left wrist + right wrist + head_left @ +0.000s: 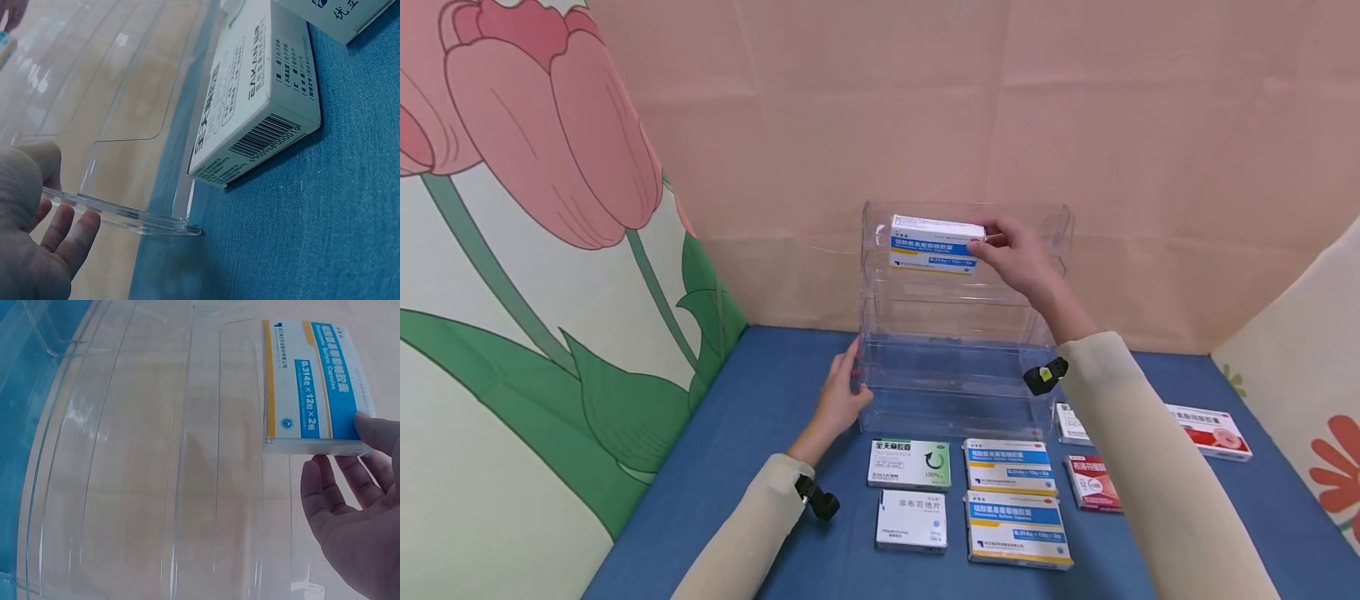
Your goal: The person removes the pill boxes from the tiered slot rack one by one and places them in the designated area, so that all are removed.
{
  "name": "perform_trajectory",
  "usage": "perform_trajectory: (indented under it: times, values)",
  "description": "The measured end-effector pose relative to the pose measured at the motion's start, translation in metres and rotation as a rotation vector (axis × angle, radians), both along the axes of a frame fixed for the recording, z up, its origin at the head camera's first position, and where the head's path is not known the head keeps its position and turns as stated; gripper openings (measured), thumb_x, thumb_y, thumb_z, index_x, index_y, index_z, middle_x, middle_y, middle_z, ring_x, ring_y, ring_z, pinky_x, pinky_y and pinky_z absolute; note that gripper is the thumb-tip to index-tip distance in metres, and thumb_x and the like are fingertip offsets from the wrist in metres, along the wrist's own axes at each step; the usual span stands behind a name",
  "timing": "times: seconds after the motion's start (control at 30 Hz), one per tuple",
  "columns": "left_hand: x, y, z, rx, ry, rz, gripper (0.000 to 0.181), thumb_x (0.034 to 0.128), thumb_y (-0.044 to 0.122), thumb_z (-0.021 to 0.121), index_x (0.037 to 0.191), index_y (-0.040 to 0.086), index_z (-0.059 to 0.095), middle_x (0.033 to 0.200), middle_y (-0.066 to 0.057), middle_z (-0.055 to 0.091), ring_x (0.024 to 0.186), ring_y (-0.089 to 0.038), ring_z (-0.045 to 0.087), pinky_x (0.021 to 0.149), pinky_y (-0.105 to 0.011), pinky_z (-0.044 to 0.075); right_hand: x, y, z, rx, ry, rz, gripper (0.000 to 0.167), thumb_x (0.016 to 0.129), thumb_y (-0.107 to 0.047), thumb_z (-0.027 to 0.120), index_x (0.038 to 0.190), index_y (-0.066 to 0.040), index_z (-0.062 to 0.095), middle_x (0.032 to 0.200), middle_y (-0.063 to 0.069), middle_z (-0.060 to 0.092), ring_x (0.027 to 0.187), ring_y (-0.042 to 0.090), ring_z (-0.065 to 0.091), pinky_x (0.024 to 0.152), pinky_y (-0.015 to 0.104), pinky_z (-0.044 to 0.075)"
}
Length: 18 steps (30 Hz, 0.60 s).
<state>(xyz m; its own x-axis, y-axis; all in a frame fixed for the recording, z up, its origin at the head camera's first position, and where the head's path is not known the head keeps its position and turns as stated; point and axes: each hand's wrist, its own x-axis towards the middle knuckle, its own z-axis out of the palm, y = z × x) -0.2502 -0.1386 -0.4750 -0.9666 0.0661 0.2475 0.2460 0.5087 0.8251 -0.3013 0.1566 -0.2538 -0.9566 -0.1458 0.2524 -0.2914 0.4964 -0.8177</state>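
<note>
A clear plastic tiered rack (951,367) stands on the blue cloth. My right hand (1021,260) holds a white, blue and yellow medicine box (931,247) by its right end, at the rack's upper tier. In the right wrist view, the thumb lies on the printed face of the box (306,381) and fingers are behind it. At the rack's left side, my left hand (838,398) grips the edge. The left wrist view has the thumb on one side of the clear panel (134,215) and fingers on the other.
In front of the rack lie a green-and-white box (908,464), a white box (912,521) and two blue-and-yellow boxes (1011,467). A red box (1092,483) and a red-and-white box (1213,433) lie to the right, partly behind my right sleeve. Behind the rack hangs a pinkish cloth (925,100).
</note>
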Motion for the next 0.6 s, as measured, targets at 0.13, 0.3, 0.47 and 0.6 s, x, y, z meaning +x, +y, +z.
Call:
perform_trajectory:
  times: [0.13,0.3,0.47,0.6]
  values:
    - [0.000,-0.001,-0.001,-0.003,-0.002,0.000,0.095,0.0841,-0.002,0.059,0.162,0.034,0.019,0.146,-0.009,0.041,0.121,-0.028,0.050,0.066,-0.032,0.043,0.007,0.007,-0.001,-0.020,0.008,0.019,0.041,0.099,-0.028,0.063,0.139,-0.018,0.057,0.130,0.010,0.060,0.115,0.027,0.057,0.102,0.046,0.049]
    - [0.002,-0.001,-0.002,0.000,0.006,0.010,0.094,0.0833,-0.002,0.058,0.162,0.033,0.020,0.145,-0.009,0.041,0.120,-0.028,0.050,0.064,-0.032,0.043,0.013,0.017,-0.004,-0.025,0.032,0.040,0.042,0.099,-0.025,0.063,0.140,-0.015,0.057,0.129,0.011,0.060,0.112,0.026,0.060,0.099,0.044,0.052]
    - [0.002,-0.002,-0.001,-0.006,0.012,0.014,0.095,0.0828,-0.001,0.059,0.162,0.033,0.020,0.145,-0.010,0.042,0.119,-0.028,0.051,0.064,-0.032,0.043,0.022,0.028,-0.006,-0.012,0.046,0.059,0.042,0.100,-0.023,0.062,0.140,-0.013,0.056,0.128,0.011,0.060,0.111,0.024,0.060,0.096,0.038,0.054]
    - [0.002,-0.002,-0.003,-0.001,0.008,0.013,0.095,0.0829,-0.002,0.059,0.162,0.033,0.020,0.145,-0.010,0.042,0.120,-0.029,0.051,0.066,-0.033,0.044,0.032,0.039,-0.008,-0.010,0.050,0.086,0.040,0.100,-0.022,0.062,0.139,-0.012,0.056,0.125,0.012,0.059,0.109,0.025,0.058,0.088,0.023,0.054]
